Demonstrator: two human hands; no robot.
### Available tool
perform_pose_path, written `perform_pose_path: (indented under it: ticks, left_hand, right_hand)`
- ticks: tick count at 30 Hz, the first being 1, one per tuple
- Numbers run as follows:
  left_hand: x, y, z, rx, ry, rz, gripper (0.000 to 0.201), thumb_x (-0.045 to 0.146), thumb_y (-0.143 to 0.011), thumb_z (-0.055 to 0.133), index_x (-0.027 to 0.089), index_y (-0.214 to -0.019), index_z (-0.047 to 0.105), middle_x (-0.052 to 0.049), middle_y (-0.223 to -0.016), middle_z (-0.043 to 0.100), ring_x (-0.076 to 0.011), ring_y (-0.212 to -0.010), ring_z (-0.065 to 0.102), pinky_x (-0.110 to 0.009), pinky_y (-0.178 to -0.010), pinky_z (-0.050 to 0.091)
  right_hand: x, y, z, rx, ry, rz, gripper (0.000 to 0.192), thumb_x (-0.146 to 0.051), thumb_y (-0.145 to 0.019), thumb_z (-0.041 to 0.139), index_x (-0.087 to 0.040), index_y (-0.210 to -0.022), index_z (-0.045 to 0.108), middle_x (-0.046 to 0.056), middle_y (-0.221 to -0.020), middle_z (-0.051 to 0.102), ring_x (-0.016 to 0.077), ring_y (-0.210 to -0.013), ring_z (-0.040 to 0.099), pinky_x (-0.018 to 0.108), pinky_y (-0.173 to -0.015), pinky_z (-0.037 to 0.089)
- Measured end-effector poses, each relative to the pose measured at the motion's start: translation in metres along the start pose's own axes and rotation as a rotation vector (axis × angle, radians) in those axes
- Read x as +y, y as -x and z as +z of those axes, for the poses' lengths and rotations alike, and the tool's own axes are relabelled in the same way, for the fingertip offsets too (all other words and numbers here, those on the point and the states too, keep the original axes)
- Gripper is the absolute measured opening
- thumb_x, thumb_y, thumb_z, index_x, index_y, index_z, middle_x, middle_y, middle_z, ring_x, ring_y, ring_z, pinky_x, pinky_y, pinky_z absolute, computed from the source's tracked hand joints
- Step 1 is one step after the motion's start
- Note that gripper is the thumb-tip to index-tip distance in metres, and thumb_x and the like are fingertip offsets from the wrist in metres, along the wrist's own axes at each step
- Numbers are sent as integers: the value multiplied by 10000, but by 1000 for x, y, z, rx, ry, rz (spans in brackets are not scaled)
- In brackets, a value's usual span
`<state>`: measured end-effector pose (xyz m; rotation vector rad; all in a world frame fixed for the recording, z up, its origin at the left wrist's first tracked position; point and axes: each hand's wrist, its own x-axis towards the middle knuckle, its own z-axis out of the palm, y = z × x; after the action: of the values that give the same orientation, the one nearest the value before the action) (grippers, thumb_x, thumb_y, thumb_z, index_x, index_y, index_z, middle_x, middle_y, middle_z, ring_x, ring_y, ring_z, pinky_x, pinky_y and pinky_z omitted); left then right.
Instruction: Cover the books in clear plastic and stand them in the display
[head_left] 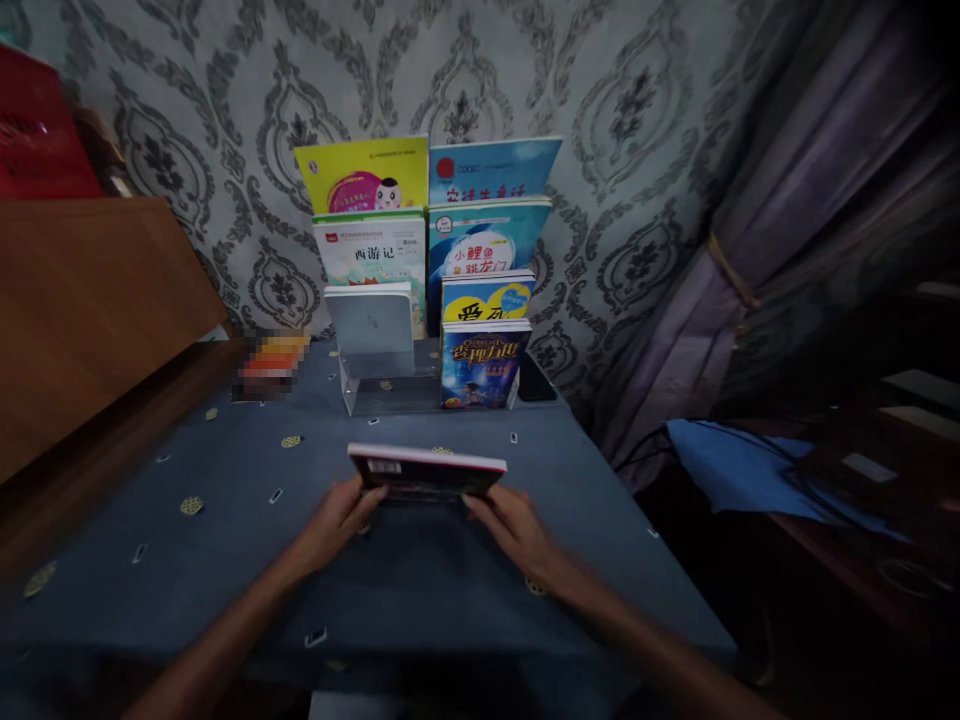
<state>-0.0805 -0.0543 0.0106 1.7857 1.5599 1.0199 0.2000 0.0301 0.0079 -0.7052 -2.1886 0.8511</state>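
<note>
Both my hands hold one thin book [426, 468] with a pink-red edge, level above the blue tablecloth [225, 520]. My left hand [341, 515] grips its near left corner and my right hand [510, 525] grips its near right corner. Beyond it stands a clear tiered book stand [390, 392] against the wall. Its right column holds several colourful books, with a dark blue one [480, 362] in the front slot. In the left column are a yellow book [364, 175], a white one [371, 250] and a plain grey-white book [371, 318]; the front left slot has nothing in it.
A wooden board [82, 300] leans at the left, with a red object [37, 130] above it. A small orange thing [274, 362] lies near the table's back left. Purple curtains [787, 250] hang at the right, and a blue cloth [735, 470] lies beside the table's right edge.
</note>
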Motion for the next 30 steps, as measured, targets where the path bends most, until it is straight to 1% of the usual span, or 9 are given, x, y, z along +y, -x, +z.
perform_pose_path:
  ticks: [2,4,5,9,13,17,20,27,30]
  left_hand:
    - [-2,-19,6,19,158,-11,426,528,-961,519,166,-1165,615,-68,-1009,693,-168,-742,623,-278,-621,579]
    - [-8,-34,11,29,270,0,517,541,-929,561,171,-1288,531,-89,-1117,664,-177,-797,628,-266,-569,588]
    - [-11,-40,13,44,293,1,550,545,-917,574,173,-1315,503,-92,-1120,655,-183,-815,630,-261,-547,589]
    - [-20,-62,13,159,234,-6,524,532,-905,583,174,-1276,492,-68,-1027,660,-169,-719,623,-273,-510,581]
    - [-23,-80,15,276,138,-16,418,495,-931,552,188,-1206,484,-57,-991,675,-161,-648,622,-294,-526,577]
    - [-25,-84,23,335,116,-16,365,504,-957,511,201,-1157,471,-51,-957,673,-167,-653,626,-297,-544,565]
    - [-27,-79,29,348,126,-4,327,499,-973,486,212,-1127,468,-42,-953,678,-165,-634,622,-319,-601,569]
    - [-34,-77,29,303,118,-59,377,494,-969,489,215,-1220,454,-36,-929,705,-190,-643,651,-337,-644,554]
    - [-36,-77,29,290,120,-54,408,496,-980,480,201,-1260,456,-44,-930,713,-196,-674,657,-330,-659,541]
  right_hand:
    - [1,-19,5,51,-5,30,294,-406,-1037,414,-235,-1040,653,2,-718,689,194,-614,667,302,-630,560]
    - [5,-33,8,86,-3,42,268,-387,-1030,413,-225,-1029,626,-6,-695,670,182,-566,643,281,-578,526]
    - [8,-39,9,102,5,45,260,-377,-1027,410,-221,-1017,617,-7,-688,663,178,-550,634,274,-559,510]
    - [20,-60,14,148,74,37,262,-374,-1026,397,-225,-1017,612,-4,-664,650,188,-564,635,280,-588,502]
    - [30,-77,26,199,156,45,318,-361,-1035,354,-204,-1145,608,58,-775,709,234,-681,692,308,-655,525]
    - [40,-79,40,261,242,104,369,-356,-1045,317,-184,-1208,600,99,-835,729,268,-745,719,336,-693,545]
    - [45,-73,45,261,263,96,364,-361,-1043,325,-197,-1217,600,107,-866,739,282,-795,731,356,-728,565]
    - [46,-67,39,255,214,31,312,-341,-1052,328,-221,-1172,589,82,-833,732,258,-773,727,348,-712,581]
    - [45,-67,37,276,221,-25,286,-341,-1056,357,-212,-1164,588,83,-855,737,243,-763,724,335,-707,583]
